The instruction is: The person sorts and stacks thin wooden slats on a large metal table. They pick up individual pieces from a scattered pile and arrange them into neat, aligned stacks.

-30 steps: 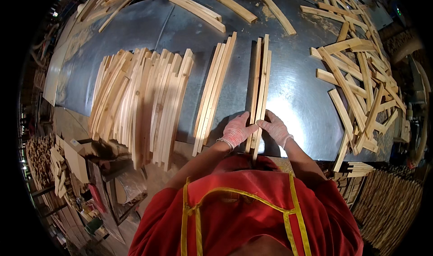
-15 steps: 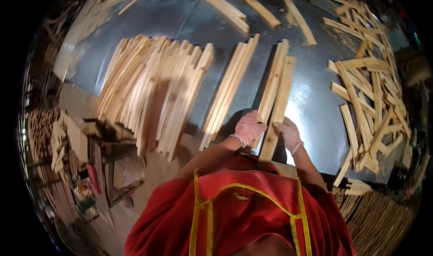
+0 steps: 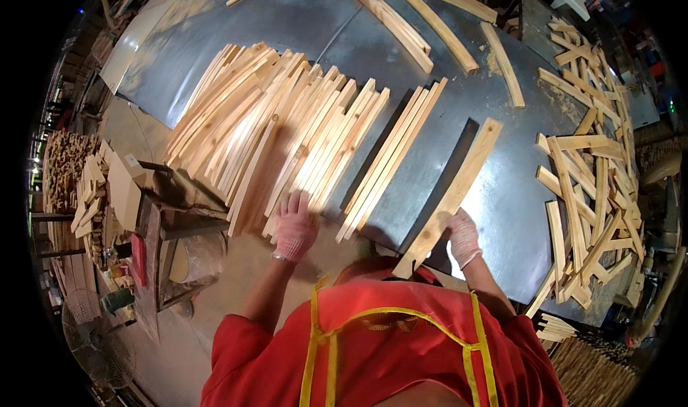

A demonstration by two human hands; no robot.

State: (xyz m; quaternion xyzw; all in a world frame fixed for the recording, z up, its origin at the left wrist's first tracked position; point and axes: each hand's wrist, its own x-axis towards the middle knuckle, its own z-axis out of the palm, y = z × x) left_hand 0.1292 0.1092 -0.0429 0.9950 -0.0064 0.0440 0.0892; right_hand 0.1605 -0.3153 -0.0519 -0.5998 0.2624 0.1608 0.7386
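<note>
packages: none visible | labels: none visible | signs: none visible | screens: none visible | view: head, looking down | rim areas: too dark to tell

a loose heap of short wooden slats (image 3: 591,192) sprawls across the right of the grey metal table (image 3: 301,27). four longer strips (image 3: 437,27) lie apart near its far edge.
</note>
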